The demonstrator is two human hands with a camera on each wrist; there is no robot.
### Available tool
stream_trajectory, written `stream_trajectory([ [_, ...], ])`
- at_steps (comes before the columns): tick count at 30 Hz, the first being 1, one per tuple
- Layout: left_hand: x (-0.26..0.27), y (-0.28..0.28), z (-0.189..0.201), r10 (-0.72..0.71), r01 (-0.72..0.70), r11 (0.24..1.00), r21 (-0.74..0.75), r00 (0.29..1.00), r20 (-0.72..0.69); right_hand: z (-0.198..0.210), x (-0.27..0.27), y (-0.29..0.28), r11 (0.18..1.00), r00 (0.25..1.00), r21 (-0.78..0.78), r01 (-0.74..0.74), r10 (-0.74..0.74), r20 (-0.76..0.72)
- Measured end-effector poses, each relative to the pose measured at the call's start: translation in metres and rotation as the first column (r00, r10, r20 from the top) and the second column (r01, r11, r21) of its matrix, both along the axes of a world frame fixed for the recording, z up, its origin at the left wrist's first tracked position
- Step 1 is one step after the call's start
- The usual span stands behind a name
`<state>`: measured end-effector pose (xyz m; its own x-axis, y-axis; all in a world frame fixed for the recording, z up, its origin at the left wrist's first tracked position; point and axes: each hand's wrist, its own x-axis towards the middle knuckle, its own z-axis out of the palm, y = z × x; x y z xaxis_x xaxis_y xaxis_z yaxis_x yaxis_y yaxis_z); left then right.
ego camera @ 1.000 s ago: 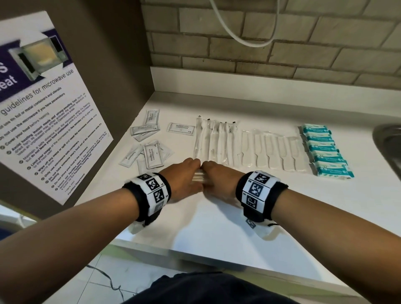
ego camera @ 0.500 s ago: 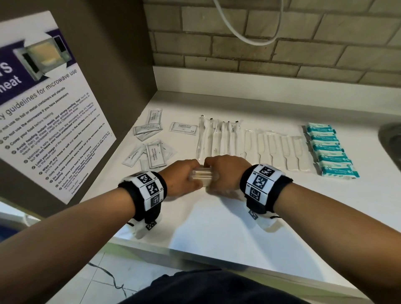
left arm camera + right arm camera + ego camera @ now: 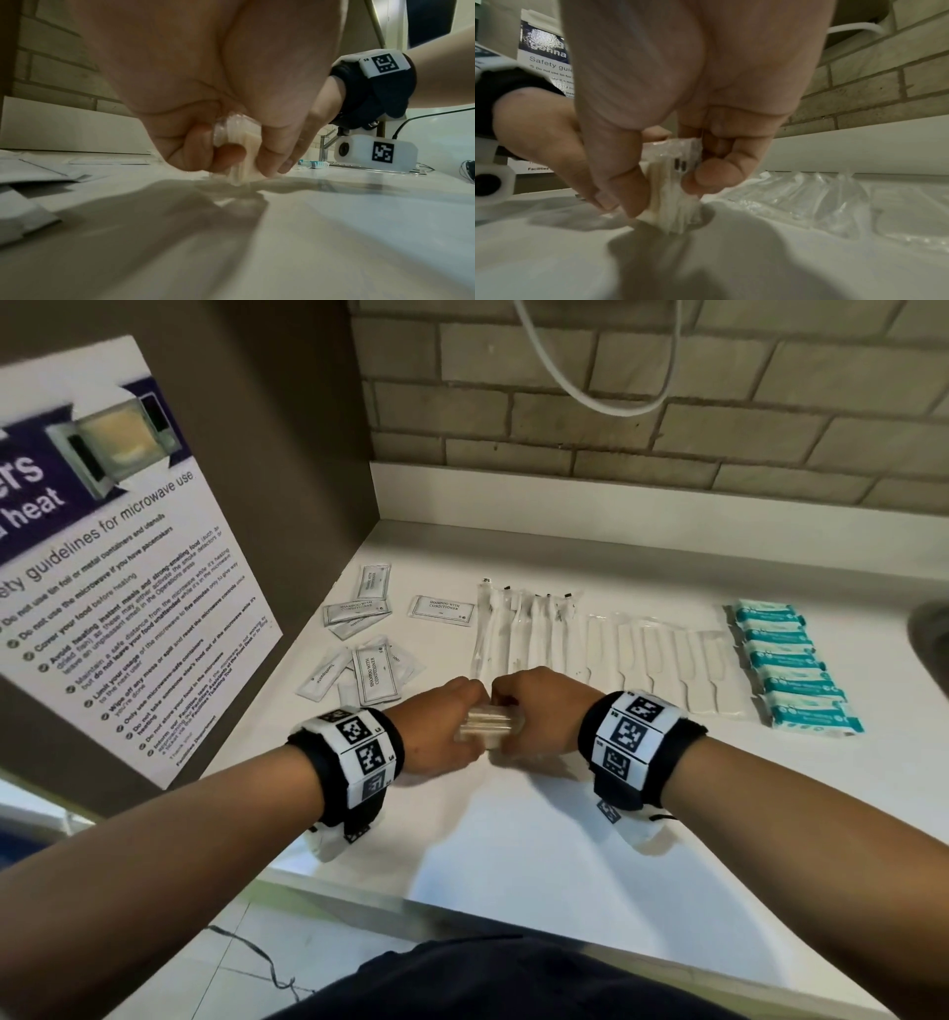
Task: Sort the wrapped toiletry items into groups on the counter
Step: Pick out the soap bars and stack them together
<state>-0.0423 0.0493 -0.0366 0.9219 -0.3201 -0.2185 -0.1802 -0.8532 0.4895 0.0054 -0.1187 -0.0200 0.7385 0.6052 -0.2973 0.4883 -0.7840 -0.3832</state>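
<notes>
Both hands hold one small stack of clear-wrapped white items (image 3: pixel 488 726) between them, just above the white counter (image 3: pixel 539 839). My left hand (image 3: pixel 441 726) grips its left end and my right hand (image 3: pixel 539 716) grips its right end. The left wrist view shows the stack (image 3: pixel 244 150) pinched between thumb and curled fingers, its lower edge touching the counter. In the right wrist view the stack (image 3: pixel 672 192) stands on edge. Behind lie rows of wrapped toothbrushes (image 3: pixel 524 629), clear-wrapped combs (image 3: pixel 662 660) and teal soap bars (image 3: pixel 791 665), with loose shampoo sachets (image 3: pixel 375 675) at the left.
A brown side panel with a microwave safety poster (image 3: pixel 118 588) stands at the left. A brick wall (image 3: pixel 667 403) with a hanging white cable (image 3: pixel 590 377) is behind. A metal sink rim (image 3: pixel 932 639) shows at the far right. The counter's front edge (image 3: pixel 462 911) is close to me.
Both hands have lifted the stack slightly off the counter and drawn it a little toward me, still gripping its two ends.
</notes>
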Motion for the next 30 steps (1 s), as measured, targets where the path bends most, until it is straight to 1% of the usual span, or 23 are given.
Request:
stream_trajectory([
  [3,0.000,0.001,0.001,-0.005,0.006,0.999,0.043,1.000,-0.029,-0.001,0.001,0.001,0.999,1.000,-0.022,-0.023,0.023,-0.008],
  [5,0.000,0.001,0.000,-0.005,0.006,0.997,0.073,1.000,-0.019,-0.003,0.001,0.001,0.999,1.000,-0.020,-0.027,0.027,-0.005],
  [10,0.002,-0.002,0.002,-0.005,0.004,0.999,0.051,1.000,0.029,-0.005,0.004,-0.002,1.000,1.000,0.000,0.000,0.000,0.017],
  [14,0.000,-0.005,0.001,-0.008,0.008,0.998,0.060,1.000,0.011,-0.005,0.003,-0.002,0.999,0.999,-0.013,-0.030,0.030,0.015],
  [17,-0.001,-0.007,-0.002,-0.026,0.025,0.998,0.062,0.999,0.023,-0.008,-0.001,-0.003,1.000,0.999,-0.003,-0.022,0.022,0.027],
  [22,0.000,-0.006,-0.002,-0.008,0.006,0.999,0.037,0.999,0.046,-0.009,0.001,-0.004,0.999,0.999,-0.012,-0.030,0.031,0.025],
  [26,0.001,-0.004,0.005,0.069,-0.069,0.997,-0.037,0.998,0.003,0.001,0.008,-0.002,0.997,0.998,-0.036,-0.064,0.063,-0.022],
  [28,0.003,0.003,0.011,0.130,-0.128,0.984,-0.120,0.991,0.009,0.011,0.016,0.000,0.996,0.997,-0.028,-0.081,0.081,-0.020],
  [30,0.009,0.014,0.019,0.197,-0.187,0.955,-0.229,0.980,0.022,0.024,0.025,0.002,0.997,0.998,0.029,-0.068,0.068,-0.006],
])
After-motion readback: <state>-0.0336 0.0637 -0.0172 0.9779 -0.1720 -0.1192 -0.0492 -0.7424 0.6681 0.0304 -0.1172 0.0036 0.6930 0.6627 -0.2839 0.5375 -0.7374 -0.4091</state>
